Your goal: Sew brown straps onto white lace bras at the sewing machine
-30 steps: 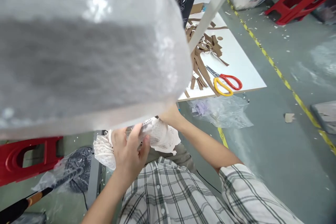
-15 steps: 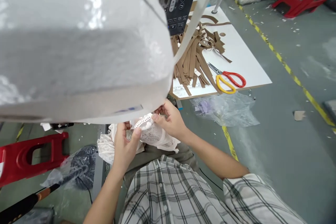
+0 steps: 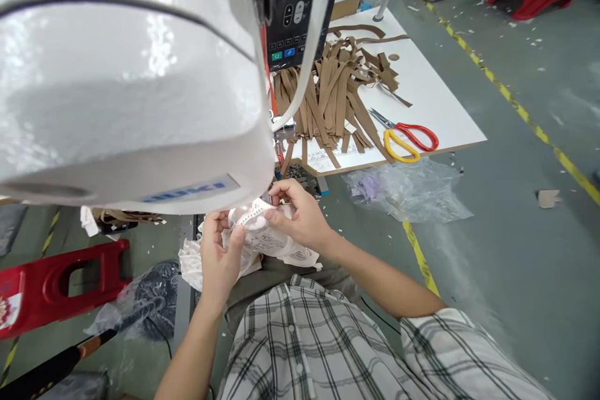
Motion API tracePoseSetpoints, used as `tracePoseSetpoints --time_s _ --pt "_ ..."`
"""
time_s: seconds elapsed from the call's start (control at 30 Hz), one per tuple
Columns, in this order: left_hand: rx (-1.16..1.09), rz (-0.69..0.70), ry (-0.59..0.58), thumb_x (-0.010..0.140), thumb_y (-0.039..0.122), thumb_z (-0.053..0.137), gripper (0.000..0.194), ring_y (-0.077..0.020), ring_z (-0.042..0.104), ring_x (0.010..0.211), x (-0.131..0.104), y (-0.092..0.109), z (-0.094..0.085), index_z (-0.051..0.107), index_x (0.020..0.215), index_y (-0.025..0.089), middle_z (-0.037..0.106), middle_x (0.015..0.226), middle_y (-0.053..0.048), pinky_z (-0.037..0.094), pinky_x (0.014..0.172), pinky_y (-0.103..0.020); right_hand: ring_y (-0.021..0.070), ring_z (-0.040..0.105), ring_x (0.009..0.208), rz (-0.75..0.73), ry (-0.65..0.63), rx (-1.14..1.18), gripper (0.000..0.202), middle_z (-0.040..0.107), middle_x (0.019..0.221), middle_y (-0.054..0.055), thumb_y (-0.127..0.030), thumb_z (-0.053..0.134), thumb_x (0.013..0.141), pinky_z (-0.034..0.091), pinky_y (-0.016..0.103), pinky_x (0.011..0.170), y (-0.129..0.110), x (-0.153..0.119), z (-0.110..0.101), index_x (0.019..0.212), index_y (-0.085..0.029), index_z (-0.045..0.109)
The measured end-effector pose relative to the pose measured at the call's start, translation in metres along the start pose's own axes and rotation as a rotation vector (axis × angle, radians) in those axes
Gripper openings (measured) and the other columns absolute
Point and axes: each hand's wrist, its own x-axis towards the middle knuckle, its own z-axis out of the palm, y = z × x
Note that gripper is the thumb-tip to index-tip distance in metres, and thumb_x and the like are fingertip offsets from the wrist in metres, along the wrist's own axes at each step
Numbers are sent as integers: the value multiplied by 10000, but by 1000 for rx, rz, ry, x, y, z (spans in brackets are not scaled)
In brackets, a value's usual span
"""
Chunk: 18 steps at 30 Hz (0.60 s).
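Note:
Between my two hands a white lace garment [image 3: 276,242] is stretched, with a perforated trim along its upper edge. My left hand [image 3: 222,256] pinches the trim's left end between thumb and fingers. My right hand [image 3: 300,215] pinches the trim on the other side. The rest of the lace hangs down over my lap, with a ruffled part at the left. Just above and in front of my hands is the rounded white head of a sewing machine [image 3: 140,131], which hides the needle area.
Right of the machine is a control panel [image 3: 293,12]. Brown fabric strips [image 3: 337,94] and scissors [image 3: 405,137] with red and yellow handles lie on a white tabletop [image 3: 440,100]. Below hangs a clear plastic bag [image 3: 407,190]. A red stool [image 3: 60,284] stands at left.
My view has shifted, so more of the machine's label and control panel shows. Both hands keep their pinch on the lace garment, with the trim slightly turned.

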Motion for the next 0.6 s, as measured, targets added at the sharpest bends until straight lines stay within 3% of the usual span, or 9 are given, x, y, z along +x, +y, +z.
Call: tracePoseSetpoints --time_s 0.33,0.47,0.6 --pt "-45 22 55 899 449 664 443 -187 609 1038 3 0 -1 553 1256 212 611 1191 -91 515 837 -269 143 518 791 29 51 -54 360 524 879 -5 -432 719 821 426 282 707 -13 2 8 1037 -217 527" --pt "-72 16 59 908 453 654 444 -180 615 999 2 2 1 551 1267 214 610 1179 -91 510 812 -259 125 483 745 136 34 65 410 491 867 -24 -407 736 802 415 274 691 -14 6 10 1076 -214 499" --pt "-140 18 33 911 440 662 302 -137 597 854 -10 9 4 582 1102 220 609 1025 -41 488 768 -235 120 476 710 250 -45 189 372 473 784 -46 -420 729 811 400 266 666 -15 1 -2 1027 -204 518"
